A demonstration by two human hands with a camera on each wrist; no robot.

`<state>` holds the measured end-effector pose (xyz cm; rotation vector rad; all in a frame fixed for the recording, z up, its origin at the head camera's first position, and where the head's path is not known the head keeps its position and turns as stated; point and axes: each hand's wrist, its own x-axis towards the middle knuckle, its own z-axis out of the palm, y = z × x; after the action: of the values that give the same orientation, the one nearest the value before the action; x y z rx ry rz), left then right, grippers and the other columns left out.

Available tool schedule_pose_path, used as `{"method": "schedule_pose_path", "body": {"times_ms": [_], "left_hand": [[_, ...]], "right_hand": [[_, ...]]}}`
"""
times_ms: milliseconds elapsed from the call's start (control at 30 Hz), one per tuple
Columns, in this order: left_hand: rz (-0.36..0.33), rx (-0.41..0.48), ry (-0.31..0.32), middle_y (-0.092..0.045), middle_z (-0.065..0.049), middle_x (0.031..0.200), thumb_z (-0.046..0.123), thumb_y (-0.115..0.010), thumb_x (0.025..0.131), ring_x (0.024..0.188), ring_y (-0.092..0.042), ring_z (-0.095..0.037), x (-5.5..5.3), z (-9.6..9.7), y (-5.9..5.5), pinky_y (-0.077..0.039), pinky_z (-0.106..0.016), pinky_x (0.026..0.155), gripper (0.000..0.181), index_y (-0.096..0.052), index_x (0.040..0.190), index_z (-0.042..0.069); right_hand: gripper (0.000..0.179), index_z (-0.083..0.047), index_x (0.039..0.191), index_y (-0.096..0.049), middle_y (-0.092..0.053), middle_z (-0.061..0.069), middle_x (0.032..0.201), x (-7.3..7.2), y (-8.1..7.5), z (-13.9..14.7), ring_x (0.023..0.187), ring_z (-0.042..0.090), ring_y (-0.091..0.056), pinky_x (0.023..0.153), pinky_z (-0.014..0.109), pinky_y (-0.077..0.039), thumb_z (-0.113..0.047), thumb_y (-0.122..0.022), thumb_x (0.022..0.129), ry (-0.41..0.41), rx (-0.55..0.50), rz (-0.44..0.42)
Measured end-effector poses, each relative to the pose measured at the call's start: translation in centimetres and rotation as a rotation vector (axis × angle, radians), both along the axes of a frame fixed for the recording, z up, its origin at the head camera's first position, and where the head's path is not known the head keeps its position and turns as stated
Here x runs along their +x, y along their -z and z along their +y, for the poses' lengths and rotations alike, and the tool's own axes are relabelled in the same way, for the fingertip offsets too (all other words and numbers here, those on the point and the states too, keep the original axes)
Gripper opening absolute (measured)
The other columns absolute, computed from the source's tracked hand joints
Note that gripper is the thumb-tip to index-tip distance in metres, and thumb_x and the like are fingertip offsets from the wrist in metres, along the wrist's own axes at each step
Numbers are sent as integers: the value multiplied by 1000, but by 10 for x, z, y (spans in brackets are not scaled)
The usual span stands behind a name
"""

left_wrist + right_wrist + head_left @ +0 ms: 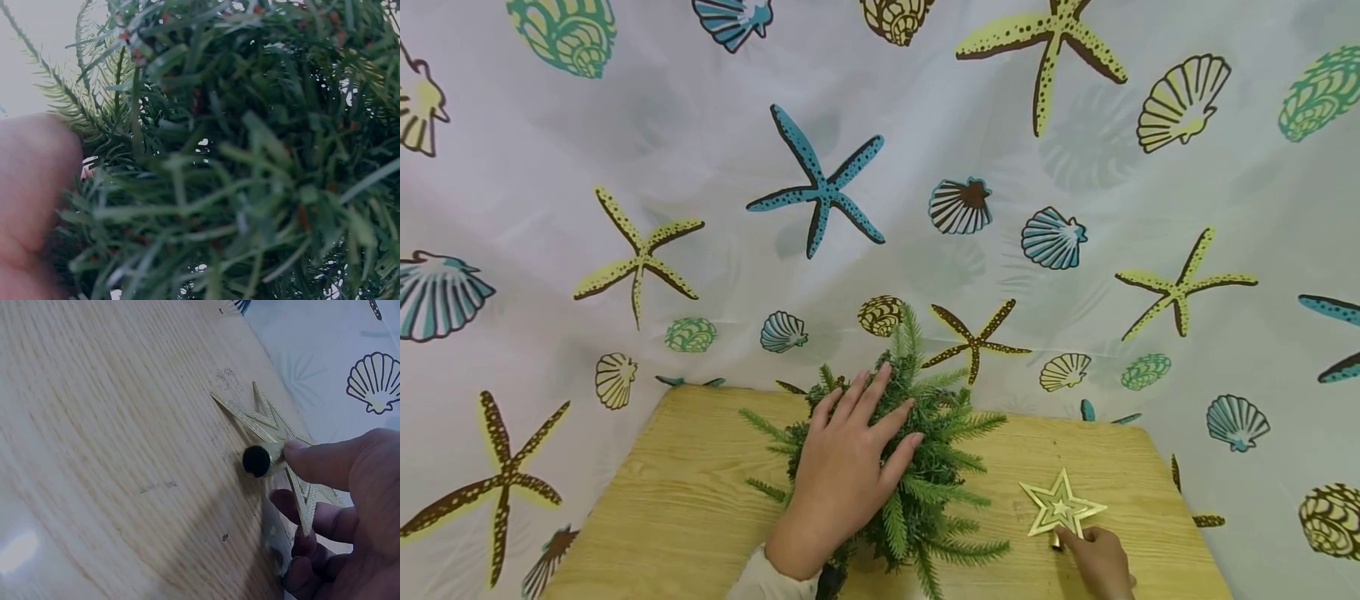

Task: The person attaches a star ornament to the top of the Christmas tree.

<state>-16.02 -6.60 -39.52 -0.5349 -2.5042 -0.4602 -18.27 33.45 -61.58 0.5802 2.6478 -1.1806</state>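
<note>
The left hand [850,467], its grip spread wide, rests on the bushy green artificial tree [936,492], which is on the light wooden worktop [692,483]. The right hand [1101,560] pinches the flat golden five-pointed star [1060,507] near this tree.

I count two hands, my left hand [842,475] and my right hand [1101,560], and five fingers [867,393] showing on the left. I have one green tree [936,471], one gold star [1061,507] with five points, one short tube [275,456] on that star, and one table [700,483]. On the patterned cloth [880,92], in the head view, I count one blue starfish [823,192] in full, two yellow starfish [642,252] in full, four green shells [691,334] and three round yellow-and-brown shells [881,315], some of these shells only partly showing.
</note>
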Motion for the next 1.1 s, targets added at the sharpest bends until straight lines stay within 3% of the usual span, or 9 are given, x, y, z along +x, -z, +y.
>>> {"method": "schedule_pose_path", "body": {"times_ms": [200, 367, 500, 633, 933, 1100], "left_hand": [[1, 10, 7, -40, -10, 163, 49, -60, 103, 149, -37, -31, 0, 1, -1, -33, -60, 116, 43, -71, 137, 25], [8, 4, 5, -40, -10, 163, 49, -60, 104, 149, -38, -32, -1, 1, 0, -32, -59, 117, 43, -71, 137, 24], [14, -7, 1, -41, -10, 162, 49, -59, 104, 148, -40, -33, -1, 0, 0, -33, -59, 116, 43, -71, 137, 24], [12, -7, 2, -41, -10, 162, 49, -59, 104, 148, -40, -33, -1, 0, 0, -33, -59, 116, 43, -71, 137, 24], [4, -11, -4, -40, -10, 163, 50, -58, 104, 149, -37, -32, -1, 0, 2, -32, -58, 117, 43, -71, 137, 25], [7, -9, -3, -40, -10, 163, 50, -58, 104, 149, -38, -33, 0, 0, 2, -32, -59, 117, 43, -71, 137, 25]], "right_hand": [[45, 6, 100, -72, -70, 16, 93, 0, -2, -3, 94, 43, -60, 89, 79, -29, -40, -68, 98, 28, 9, 16], [37, 6, 102, -73, -69, 14, 90, 1, -6, -4, 88, 36, -60, 85, 72, -33, -30, -66, 98, 40, -44, 24], [33, 9, 101, -72, -67, 12, 88, 0, -9, -7, 83, 29, -58, 77, 50, -43, -23, -63, 100, 54, -120, 23], [30, 10, 100, -72, -65, 12, 87, 0, -12, -8, 81, 25, -54, 67, 36, -43, -18, -62, 100, 52, -153, 42], [29, 10, 97, -73, -66, 11, 86, -3, -24, -11, 80, 24, -51, 68, 36, -41, -17, -62, 101, 21, -107, 132], [30, 10, 102, -73, -70, 15, 96, -5, -35, -16, 90, 26, -56, 76, 39, -43, -18, -62, 102, 6, -83, 188]]}}
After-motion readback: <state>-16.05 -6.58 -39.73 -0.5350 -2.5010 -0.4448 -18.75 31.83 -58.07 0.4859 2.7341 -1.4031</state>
